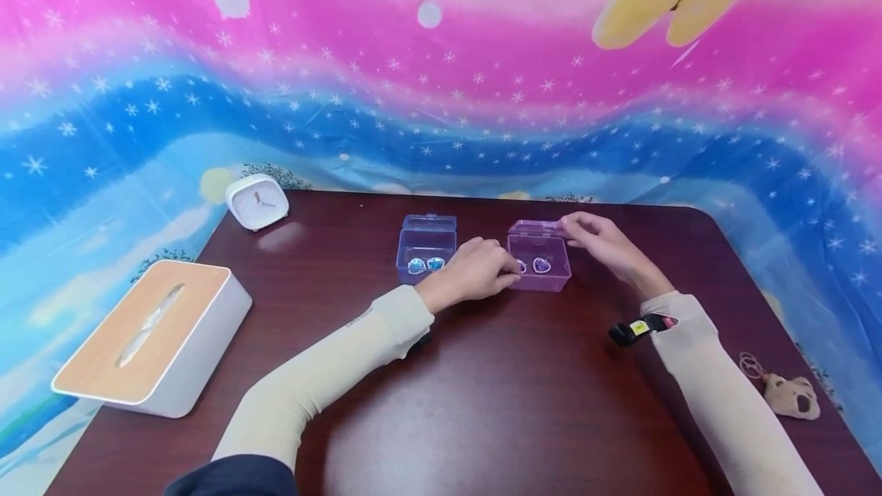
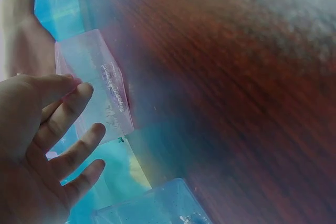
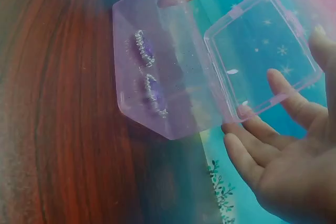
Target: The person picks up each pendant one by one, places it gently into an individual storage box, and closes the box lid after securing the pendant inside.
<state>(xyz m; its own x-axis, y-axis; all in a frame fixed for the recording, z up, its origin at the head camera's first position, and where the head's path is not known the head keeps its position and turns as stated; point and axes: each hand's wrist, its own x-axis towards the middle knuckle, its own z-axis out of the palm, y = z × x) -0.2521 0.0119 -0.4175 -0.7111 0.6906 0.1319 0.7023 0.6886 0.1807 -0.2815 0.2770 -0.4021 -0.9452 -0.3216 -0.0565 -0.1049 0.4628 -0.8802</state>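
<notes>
A small clear pink box with its hinged lid raised sits at the back of the table. Inside lie two purple gems rimmed with tiny clear stones. My left hand pinches the near-left wall of this box between thumb and forefinger; its other fingers are spread. At the lid's right edge, my right hand touches it with extended fingers. Left of the pink box stands an open blue box holding two blue gems, partly behind my left hand.
A white clock stands at the back left corner. In front of it is a tissue box with a wooden top. A plush keychain lies near the right edge. Patterned cloth hangs behind the dark table.
</notes>
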